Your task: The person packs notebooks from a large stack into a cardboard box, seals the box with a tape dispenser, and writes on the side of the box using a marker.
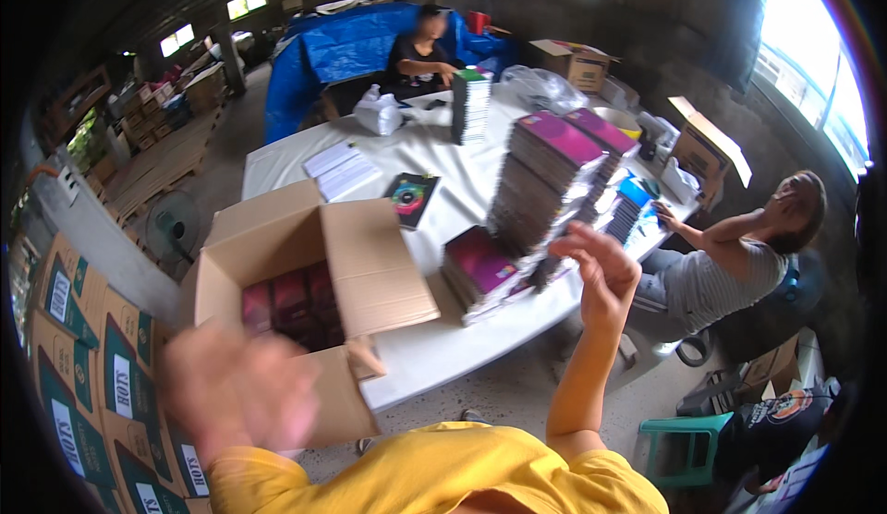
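My left hand (242, 383) is smeared by motion in front of an open cardboard box (379, 265), so its fingers cannot be made out. Inside the box lie dark red-purple books (291, 303) in neat piles. Raised beside the book stacks, my right hand (602, 274) has loosely bent fingers, with nothing visible in them. Just beyond it stands a tall stack of purple-covered books (545, 177), with a second tall stack (601, 131) behind. A lower stack of purple books (482, 265) lies near the table's front edge.
The white-covered table (416, 375) also bears a black book (411, 198), papers (342, 170) and another book stack (471, 108). One person (420, 57) sits at the far side, another (739, 255) at right. Printed cartons (102, 375) pile at left; a green stool (684, 445) stands lower right.
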Demonstrator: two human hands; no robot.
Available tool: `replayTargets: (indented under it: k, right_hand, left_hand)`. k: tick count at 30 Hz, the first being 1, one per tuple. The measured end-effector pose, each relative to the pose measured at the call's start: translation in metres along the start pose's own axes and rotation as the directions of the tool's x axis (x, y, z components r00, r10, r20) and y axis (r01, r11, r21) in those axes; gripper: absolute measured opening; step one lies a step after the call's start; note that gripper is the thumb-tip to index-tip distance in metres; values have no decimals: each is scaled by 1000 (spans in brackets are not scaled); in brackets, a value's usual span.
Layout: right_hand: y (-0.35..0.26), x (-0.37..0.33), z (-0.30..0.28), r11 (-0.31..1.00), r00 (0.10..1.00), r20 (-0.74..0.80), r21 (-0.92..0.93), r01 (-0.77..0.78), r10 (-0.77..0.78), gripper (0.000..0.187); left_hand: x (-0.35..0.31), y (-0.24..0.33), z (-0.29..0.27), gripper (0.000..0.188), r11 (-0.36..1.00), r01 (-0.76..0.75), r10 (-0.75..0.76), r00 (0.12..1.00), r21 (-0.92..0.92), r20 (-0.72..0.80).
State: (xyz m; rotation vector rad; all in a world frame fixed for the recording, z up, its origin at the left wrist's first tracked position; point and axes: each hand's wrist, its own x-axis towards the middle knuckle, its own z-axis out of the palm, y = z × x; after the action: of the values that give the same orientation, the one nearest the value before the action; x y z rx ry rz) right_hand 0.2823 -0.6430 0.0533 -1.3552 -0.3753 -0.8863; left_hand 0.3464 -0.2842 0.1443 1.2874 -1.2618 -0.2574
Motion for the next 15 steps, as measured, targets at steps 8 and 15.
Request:
replayTargets:
  k: [8,15]
  right_hand:
    - [67,148,-199,829,885,-456,-458,-322,92,72]
    - [113,223,-215,756,805,23,-360,-547,593,70]
  left_hand:
    - [193,-198,87,102,537,485,-792,570,-690,-216]
    - [286,-262,112,71,690,314,-657,649,-652,-383]
